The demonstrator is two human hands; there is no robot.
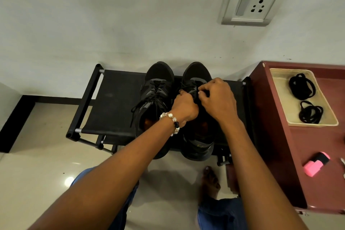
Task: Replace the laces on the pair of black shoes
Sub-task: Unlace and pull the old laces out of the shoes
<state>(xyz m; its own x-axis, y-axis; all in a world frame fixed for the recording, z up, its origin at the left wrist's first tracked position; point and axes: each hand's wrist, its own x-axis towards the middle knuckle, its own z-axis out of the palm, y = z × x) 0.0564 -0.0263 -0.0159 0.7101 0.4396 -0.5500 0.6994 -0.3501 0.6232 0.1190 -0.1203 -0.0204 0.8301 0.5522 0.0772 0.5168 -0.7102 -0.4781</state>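
Two black shoes stand side by side on a black shoe rack [115,99], toes toward the wall. The left shoe [156,87] has its black lace threaded, with loose ends hanging down its left side. Both hands are over the right shoe [196,74]. My left hand [183,107], with a bead bracelet on the wrist, grips the lace near the tongue. My right hand [217,97] pinches the black lace with its fingertips just above the tongue. The hands hide most of the right shoe's lacing. Two coiled black laces [302,87] [310,112] lie in a beige tray [325,120] at the right.
The tray sits on a maroon cabinet [280,136] right of the rack, along with a pink and black object [315,164]. A wall socket [255,3] is above. My bare foot [210,179] and blue-trousered knees are on the glossy floor below the rack.
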